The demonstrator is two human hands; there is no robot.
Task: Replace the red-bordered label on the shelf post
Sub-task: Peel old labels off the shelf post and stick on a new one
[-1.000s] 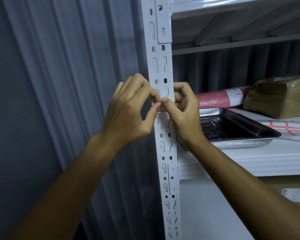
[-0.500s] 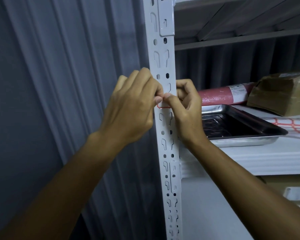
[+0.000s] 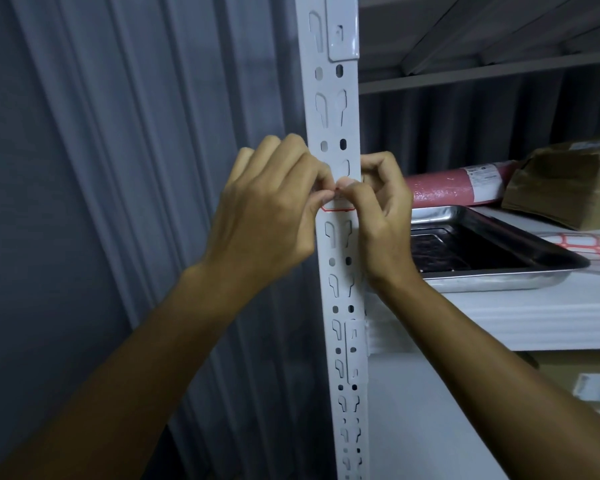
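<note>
Both hands are meeting at the front face of the shelf post (image 3: 338,271), fingertips bunched together over the red-bordered label (image 3: 338,206). The left hand (image 3: 271,216) is curling its fingers in from the post's left edge, thumb and forefinger pinching at the label's upper part; the right hand (image 3: 378,209) is coming round the post's right edge, thumb tip pressing against the left fingertips on the same spot. Only the label's lower strip is showing below the fingers: white paper, thin red outline with clipped corners, lying flat on the post. The post is standing upright, white painted metal, smooth and glossy, punched with paired keyhole slots and small oval holes. Just right of it, a rectangular metal tray (image 3: 499,275) with a rolled, shiny rim is sitting on the white shelf board (image 3: 499,323). Behind the tray are lying a pink roll (image 3: 440,190) with a dimpled surface and a brown taped parcel (image 3: 561,185); a sheet of red-bordered labels (image 3: 582,244) is resting beside the tray's far end.
</note>
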